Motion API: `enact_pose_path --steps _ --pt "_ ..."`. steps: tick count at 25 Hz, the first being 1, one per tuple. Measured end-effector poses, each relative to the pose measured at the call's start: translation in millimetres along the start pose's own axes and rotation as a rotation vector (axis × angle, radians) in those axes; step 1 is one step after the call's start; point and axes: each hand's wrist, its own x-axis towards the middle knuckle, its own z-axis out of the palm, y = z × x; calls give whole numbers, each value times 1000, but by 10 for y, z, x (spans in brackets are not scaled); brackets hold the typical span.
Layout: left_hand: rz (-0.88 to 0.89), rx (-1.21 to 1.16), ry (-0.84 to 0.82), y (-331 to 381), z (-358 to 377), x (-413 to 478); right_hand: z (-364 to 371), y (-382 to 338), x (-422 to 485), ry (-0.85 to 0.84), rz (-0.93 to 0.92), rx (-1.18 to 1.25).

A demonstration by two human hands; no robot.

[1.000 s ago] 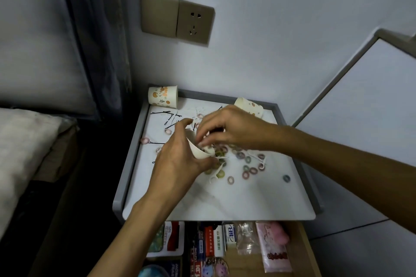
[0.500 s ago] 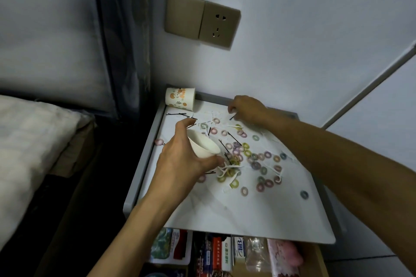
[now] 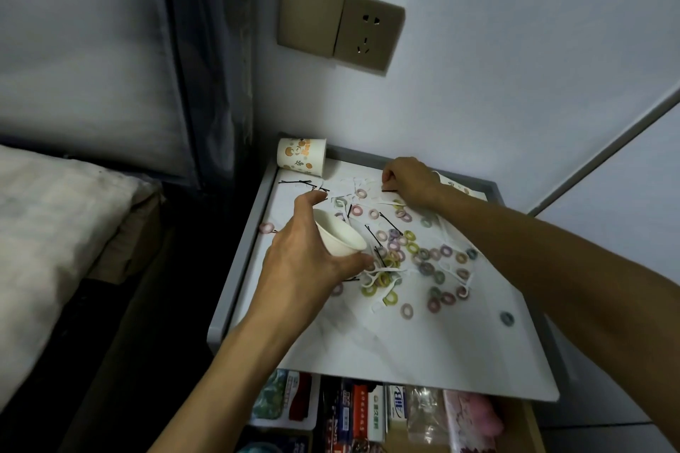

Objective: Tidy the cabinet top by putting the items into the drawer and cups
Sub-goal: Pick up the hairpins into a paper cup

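Observation:
My left hand (image 3: 305, 261) grips a white paper cup (image 3: 340, 236), tilted with its mouth toward the right, just above the white cabinet top (image 3: 423, 349). My right hand (image 3: 406, 178) reaches to the back edge and pinches a black hairpin (image 3: 390, 190) lying there. Several small coloured hair ties (image 3: 412, 248), more black hairpins (image 3: 294, 182) and white floss picks (image 3: 382, 274) lie scattered over the middle of the top. A printed paper cup (image 3: 301, 157) lies on its side at the back left corner. Another printed cup (image 3: 454, 183) is mostly hidden behind my right wrist.
The open drawer (image 3: 368, 412) below the front edge holds boxes, packets and a pink item. A grey raised rim (image 3: 239, 268) borders the cabinet top. A bed (image 3: 48, 232) is on the left, and a wall socket (image 3: 368, 33) is above.
My right hand left the cup and moved to the back edge, where it now pinches a hairpin. My left hand kept hold of the white cup. The camera view shifted.

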Motion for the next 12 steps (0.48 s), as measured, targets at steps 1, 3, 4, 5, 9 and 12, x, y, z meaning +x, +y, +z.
enact_pose_path --steps 1,3,4,5,9,12 --pt "0 12 3 -4 -1 3 -8 22 -8 -7 -8 -6" --pt "7 27 4 -17 5 10 -10 68 -28 -28 -59 -58" --pt "13 31 2 -19 10 10 -14 80 -38 -30 -67 -75" --pt "20 35 -2 -18 16 9 -21 87 -44 -26 -62 -89" --pt "37 53 -5 -5 27 10 -23 -25 -41 -47 -54 -263" --pt "29 34 -3 16 16 6 -46 -117 -112 -10 -141 -314"
